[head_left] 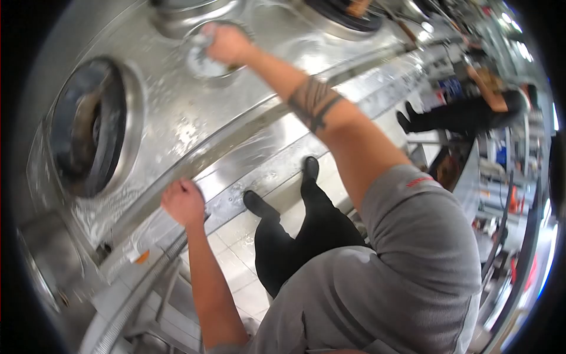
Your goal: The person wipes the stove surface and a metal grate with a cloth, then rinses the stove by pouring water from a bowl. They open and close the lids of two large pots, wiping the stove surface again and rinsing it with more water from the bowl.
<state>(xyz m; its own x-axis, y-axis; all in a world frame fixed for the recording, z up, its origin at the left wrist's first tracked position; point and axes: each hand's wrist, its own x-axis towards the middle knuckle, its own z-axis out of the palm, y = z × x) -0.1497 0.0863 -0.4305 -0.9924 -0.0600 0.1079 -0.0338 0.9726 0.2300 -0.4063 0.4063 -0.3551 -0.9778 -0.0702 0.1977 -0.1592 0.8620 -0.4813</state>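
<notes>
My right hand [227,44] reaches far out over the wet steel wok range [183,118]. Its fingers are closed around something whitish-grey and blurred, which I cannot make out. Below that hand lies a round, pale, foamy opening or ring [206,62] in the steel top. My left hand [184,203] is at the front edge of the range with its fingers curled. Whatever it grips, if anything, is hidden. A ribbed metal hose [141,295] runs up close to its wrist.
A dark round wok burner [88,127] stands left, and another burner [348,15] at the top. Along the front runs a wet steel gutter [247,138]. My shoes [259,203] are on a tiled floor [239,271]. Another person [471,112] stands at right, near stocked shelves.
</notes>
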